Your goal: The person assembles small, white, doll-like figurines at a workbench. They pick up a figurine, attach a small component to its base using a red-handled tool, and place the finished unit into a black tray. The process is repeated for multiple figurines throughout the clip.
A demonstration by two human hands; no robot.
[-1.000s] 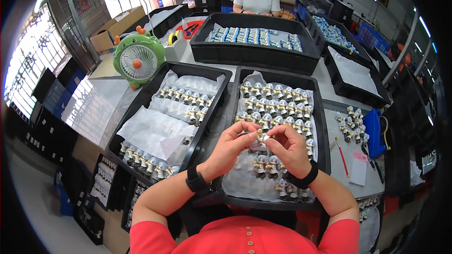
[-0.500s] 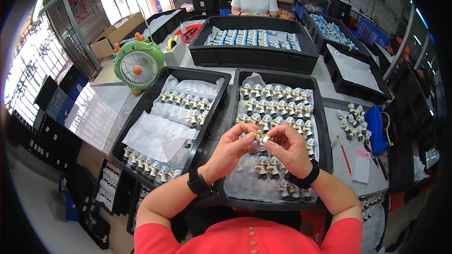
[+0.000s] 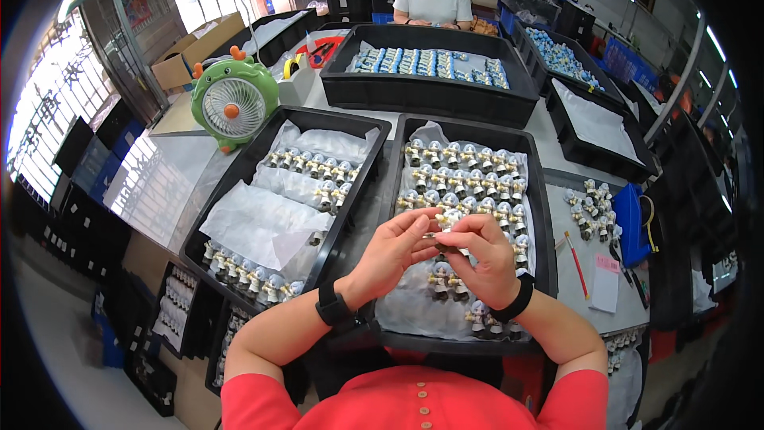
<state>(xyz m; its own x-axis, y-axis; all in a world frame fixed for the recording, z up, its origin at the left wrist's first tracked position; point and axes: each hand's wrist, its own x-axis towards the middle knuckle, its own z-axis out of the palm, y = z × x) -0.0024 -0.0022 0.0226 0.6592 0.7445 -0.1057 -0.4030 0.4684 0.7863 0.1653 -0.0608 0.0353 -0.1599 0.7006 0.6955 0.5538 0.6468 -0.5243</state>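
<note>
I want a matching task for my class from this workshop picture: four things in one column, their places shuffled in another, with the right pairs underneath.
Column 1
1. small figurine
2. green fan
3. slim red tool
4. rows of blue-and-white pieces

Column 2
A. on the tabletop, left of the notepad
B. inside the far black tray
C. between the left hand and the right hand
D. near the far end of the left tray

Pairs: 1-C, 2-D, 3-A, 4-B
</note>
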